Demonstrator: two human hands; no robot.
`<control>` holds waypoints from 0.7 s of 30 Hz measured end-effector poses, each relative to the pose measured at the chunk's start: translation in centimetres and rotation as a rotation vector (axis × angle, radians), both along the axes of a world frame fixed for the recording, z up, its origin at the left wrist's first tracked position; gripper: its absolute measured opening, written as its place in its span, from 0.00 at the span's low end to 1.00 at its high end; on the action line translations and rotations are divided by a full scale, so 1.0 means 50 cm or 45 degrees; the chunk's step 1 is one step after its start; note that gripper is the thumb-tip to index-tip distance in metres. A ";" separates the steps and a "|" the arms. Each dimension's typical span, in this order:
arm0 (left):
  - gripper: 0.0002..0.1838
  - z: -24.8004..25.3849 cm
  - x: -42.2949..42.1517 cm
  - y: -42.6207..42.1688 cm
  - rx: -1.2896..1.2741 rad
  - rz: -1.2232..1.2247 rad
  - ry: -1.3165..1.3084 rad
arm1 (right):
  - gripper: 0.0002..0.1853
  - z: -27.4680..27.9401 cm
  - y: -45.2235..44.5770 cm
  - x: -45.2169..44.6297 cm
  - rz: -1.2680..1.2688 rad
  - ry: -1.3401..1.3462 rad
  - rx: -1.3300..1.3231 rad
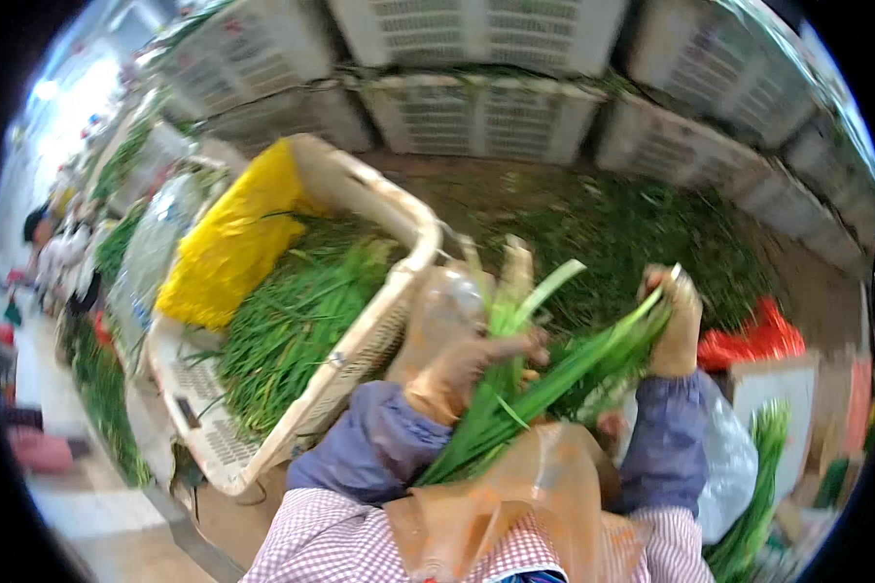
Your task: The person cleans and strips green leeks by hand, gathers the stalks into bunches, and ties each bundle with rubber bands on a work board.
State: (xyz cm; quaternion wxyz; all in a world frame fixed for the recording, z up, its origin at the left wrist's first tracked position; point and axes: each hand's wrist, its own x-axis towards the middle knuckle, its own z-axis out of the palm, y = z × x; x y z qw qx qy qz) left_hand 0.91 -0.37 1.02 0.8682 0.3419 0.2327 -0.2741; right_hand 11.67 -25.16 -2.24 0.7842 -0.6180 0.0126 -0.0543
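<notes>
Held over a stained translucent apron (530,476), in closely curled left hand (462,364) and closed right hand (676,316): long, flat, bright-green leaves (566,387). Just left, in a yellow-lined white crate (362,335): more greens (301,321). Beyond, across a brown floor (792,257) strewn with clippings (612,223), on stacked pale crates (476,121): reddish marks (231,24), too blurred to read.

Glare burns out the upper left, while lens distortion (black-cornered) bows the blurry stacked crates (478,115).
</notes>
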 end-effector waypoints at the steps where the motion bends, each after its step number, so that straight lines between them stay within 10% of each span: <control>1: 0.19 0.004 0.002 0.007 -0.050 -0.042 -0.014 | 0.07 -0.008 -0.031 0.022 -0.215 -0.152 -0.006; 3: 0.19 -0.036 0.005 0.004 -0.129 -0.015 -0.094 | 0.08 0.019 -0.046 0.026 -0.456 -0.112 -0.087; 9: 0.18 -0.036 0.016 -0.015 -0.272 -0.063 -0.082 | 0.12 0.078 0.042 -0.059 0.708 0.260 -0.032; 15: 0.17 -0.019 0.011 -0.034 -0.217 -0.054 -0.018 | 0.08 0.032 0.123 -0.078 0.740 0.435 0.287; 21: 0.15 -0.021 0.012 -0.032 0.604 -0.073 -0.339 | 0.09 0.037 0.120 -0.078 0.682 0.483 0.181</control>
